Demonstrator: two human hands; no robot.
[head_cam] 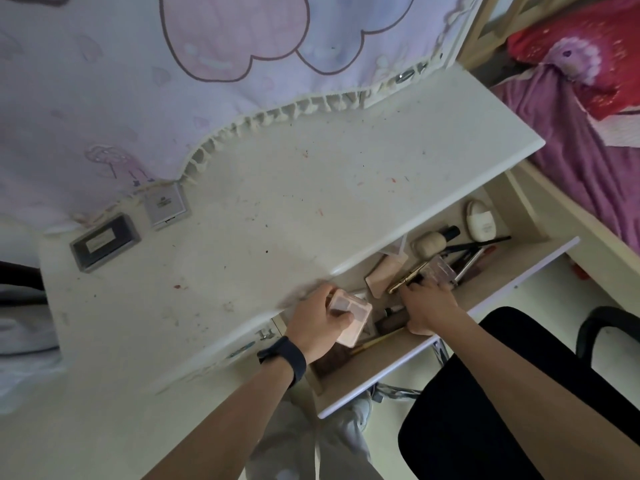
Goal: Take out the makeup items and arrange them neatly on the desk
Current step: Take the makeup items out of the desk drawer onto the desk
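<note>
My left hand [320,318] grips a pale pink clear-lidded palette [353,315] over the open drawer [450,317], just below the desk's front edge. My right hand [427,301] reaches into the drawer, its fingers on a gold tube [403,284] and a clear compact [440,270]; whether it grips either I cannot tell. Also in the drawer lie a pink flat case [384,273], a beige bottle with a black cap [434,240], a white oval container [479,221] and several brushes and pencils [474,252]. On the cream desk [277,209], at its back left, sit a dark palette [104,242] and a grey square compact [166,204].
A pink and lilac cartoon-print cloth [173,81] hangs over the back of the desk. A black chair [485,403] stands under the drawer at the right. A bed with purple and red bedding [588,98] lies to the right.
</note>
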